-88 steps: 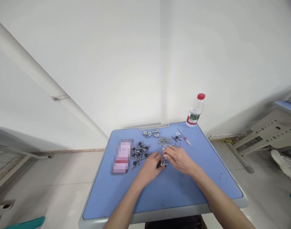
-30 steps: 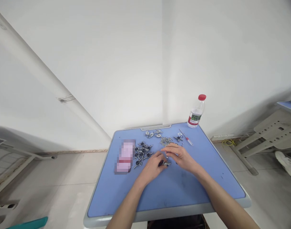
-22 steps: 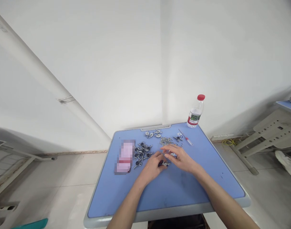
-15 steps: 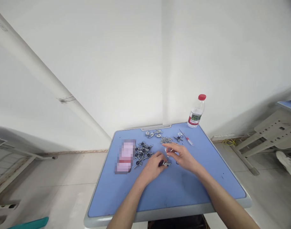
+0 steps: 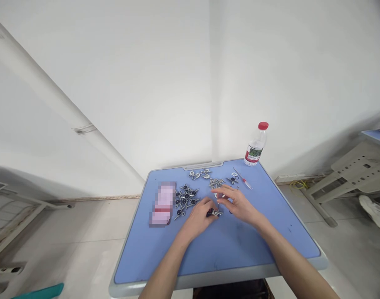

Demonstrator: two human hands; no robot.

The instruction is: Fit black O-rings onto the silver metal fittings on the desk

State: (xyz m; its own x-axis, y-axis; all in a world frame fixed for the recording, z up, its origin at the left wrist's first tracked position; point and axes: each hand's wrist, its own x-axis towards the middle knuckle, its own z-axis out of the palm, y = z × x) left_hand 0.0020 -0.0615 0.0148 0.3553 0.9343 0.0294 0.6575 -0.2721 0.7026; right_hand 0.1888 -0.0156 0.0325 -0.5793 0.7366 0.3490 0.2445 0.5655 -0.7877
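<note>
My left hand [image 5: 198, 215] rests on the blue table [image 5: 227, 249], its fingers closed on a small black and metal part [image 5: 213, 213]. My right hand [image 5: 238, 202] hovers just right of it, thumb and forefinger pinched on a small metal piece [image 5: 218, 195] above that part. A pile of similar black and metal parts [image 5: 185, 197] lies just left of my left hand. Loose metal screws and pieces [image 5: 215, 182] lie beyond my right hand.
A blurred pink packet [image 5: 163, 203] lies at the table's left. More metal pieces [image 5: 200, 173] sit near the far edge, with a red-handled thin tool [image 5: 243, 180] and a red-capped water bottle [image 5: 256, 144] at the far right corner. Another desk [image 5: 361, 166] stands to the right.
My right hand lifted from beside the held part, reached slightly toward the screw pile and now pinches a small metal piece. My left hand kept its hold on the part.
</note>
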